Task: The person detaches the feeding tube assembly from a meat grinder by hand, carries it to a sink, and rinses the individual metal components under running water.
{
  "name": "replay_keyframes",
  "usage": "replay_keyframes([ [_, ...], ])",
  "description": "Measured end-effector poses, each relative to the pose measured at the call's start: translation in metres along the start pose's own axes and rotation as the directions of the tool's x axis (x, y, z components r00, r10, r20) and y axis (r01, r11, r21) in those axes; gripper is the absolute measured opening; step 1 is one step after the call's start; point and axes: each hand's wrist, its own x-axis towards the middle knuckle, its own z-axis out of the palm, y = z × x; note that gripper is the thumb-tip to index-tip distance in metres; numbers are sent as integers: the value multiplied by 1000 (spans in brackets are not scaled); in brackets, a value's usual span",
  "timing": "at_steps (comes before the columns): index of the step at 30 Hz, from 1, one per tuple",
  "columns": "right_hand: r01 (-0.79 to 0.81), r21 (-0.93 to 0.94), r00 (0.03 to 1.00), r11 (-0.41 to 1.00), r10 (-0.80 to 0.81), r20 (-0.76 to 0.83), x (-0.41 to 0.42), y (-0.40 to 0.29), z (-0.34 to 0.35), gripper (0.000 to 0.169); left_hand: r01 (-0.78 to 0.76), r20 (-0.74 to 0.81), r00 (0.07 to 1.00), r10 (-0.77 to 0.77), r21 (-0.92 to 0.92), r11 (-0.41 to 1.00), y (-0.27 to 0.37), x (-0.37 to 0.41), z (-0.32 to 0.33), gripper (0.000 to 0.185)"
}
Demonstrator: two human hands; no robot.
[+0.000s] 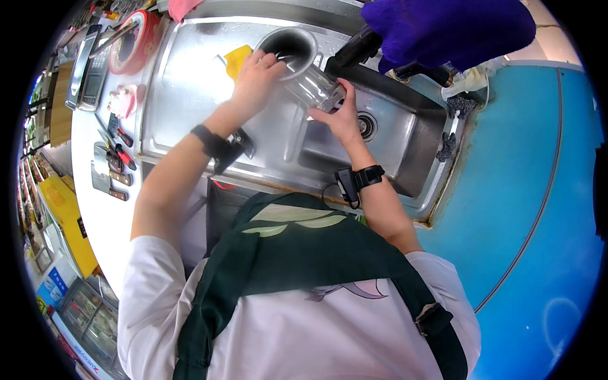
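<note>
Over the steel sink unit, my right hand [339, 111] grips the far end of a clear, ribbed container [311, 88], which lies tilted with its grey rim [304, 35] towards the upper left. My left hand [259, 78] is at the rim, its fingertips reaching over the opening; whether they pinch something inside cannot be told. A yellow cloth [236, 61] lies on the drainboard [190, 95] just behind my left hand. The sink basin [389, 142] with its drain is below and to the right of my right hand.
Several knives and cleavers [114, 175] lie on the white counter at left, near a scale [92, 76] and a red-rimmed round container [142, 42]. A purple cloth [446, 33] hangs over black fittings at the upper right. Dark scrubbers [446, 147] rest on the basin's right edge.
</note>
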Motion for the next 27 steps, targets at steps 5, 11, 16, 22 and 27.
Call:
replay_keyframes([
  [5, 457, -286, 890, 842, -432, 147, 3, -12, -34, 93, 114, 67, 990, -123, 120, 986, 39, -17, -6, 23],
  [11, -351, 689, 931, 634, 314, 186, 14, 10, -32, 82, 119, -7, 993, -119, 115, 986, 53, -30, -2, 23],
  [16, -150, 188, 968, 971, 106, 226, 10, 1, -40, 89, 122, 1, 992, -123, 98, 988, 51, -37, -2, 23],
  [22, -93, 677, 994, 730, 28, 106, 1, 6, -37, 92, 130, 34, 990, -137, 154, 979, 48, -34, 1, 23],
  [27, -611, 540, 790, 580, 401, 464, 14, -4, -43, 81, 126, 38, 990, -134, 170, 977, 44, -37, 3, 23],
])
